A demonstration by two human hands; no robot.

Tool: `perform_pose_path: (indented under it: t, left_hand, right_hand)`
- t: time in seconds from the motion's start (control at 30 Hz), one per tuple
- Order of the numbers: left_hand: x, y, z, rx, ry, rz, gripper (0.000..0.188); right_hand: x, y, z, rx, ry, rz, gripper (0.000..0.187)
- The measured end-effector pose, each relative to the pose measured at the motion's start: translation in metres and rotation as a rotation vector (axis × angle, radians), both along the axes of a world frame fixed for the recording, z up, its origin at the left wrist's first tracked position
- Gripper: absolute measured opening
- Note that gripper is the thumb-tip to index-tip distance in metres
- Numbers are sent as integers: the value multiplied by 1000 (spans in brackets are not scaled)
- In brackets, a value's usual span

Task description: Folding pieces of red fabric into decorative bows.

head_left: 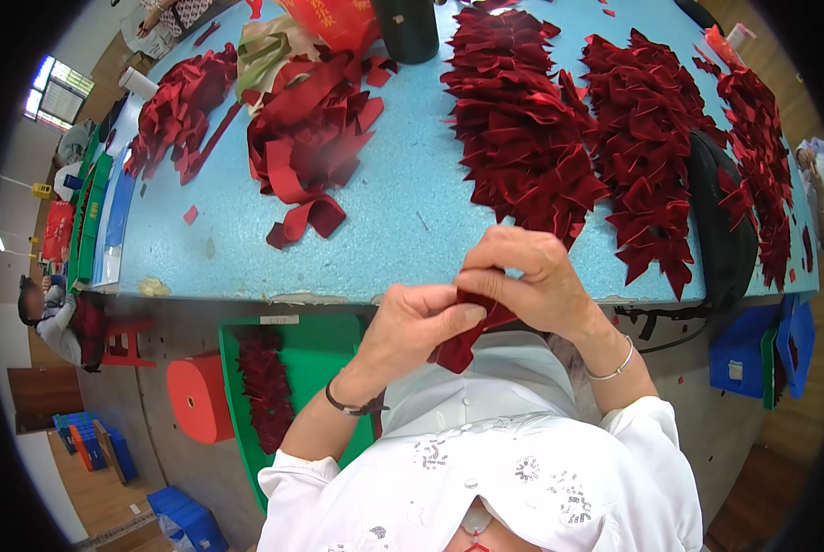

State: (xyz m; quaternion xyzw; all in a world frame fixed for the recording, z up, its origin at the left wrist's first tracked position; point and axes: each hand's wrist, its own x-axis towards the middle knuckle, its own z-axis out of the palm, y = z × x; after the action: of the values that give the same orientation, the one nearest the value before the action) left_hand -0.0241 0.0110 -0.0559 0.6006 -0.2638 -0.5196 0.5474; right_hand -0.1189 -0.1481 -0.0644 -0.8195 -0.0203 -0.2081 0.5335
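Note:
Both my hands meet in front of my lap, just off the near edge of the table. A dark red velvet ribbon (456,352) is pinched between them, one end hanging below my left hand (421,322). Fingers and thumb of my right hand (520,276) close on its upper part, hiding the fold. Beyond my hands lie long rows of red velvet bows (522,120), with a second row (642,138) to the right. Loose cut ribbon strips (311,138) are heaped at the left middle of the table.
The blue table (403,193) has a worn near edge. A black bag (720,221) lies at its right, a dark cylinder (407,32) at the back. Below left are a green crate (315,350) holding bows and a red roll (197,397). Another person (57,317) sits far left.

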Motion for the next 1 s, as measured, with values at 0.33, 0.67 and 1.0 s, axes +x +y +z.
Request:
perform_pose_path:
  t: [0.33, 0.67, 1.0]
  left_hand:
    - [15, -10, -11, -147, 335, 337, 19]
    - [7, -14, -9, -266, 292, 414, 27]
    - [12, 2, -9, -236, 210, 206, 29]
  right_hand:
    - [3, 5, 5, 255, -76, -525, 7]
    - [-25, 30, -22, 482, 117, -157, 9]
    - [-26, 26, -16, 726, 172, -241, 12]
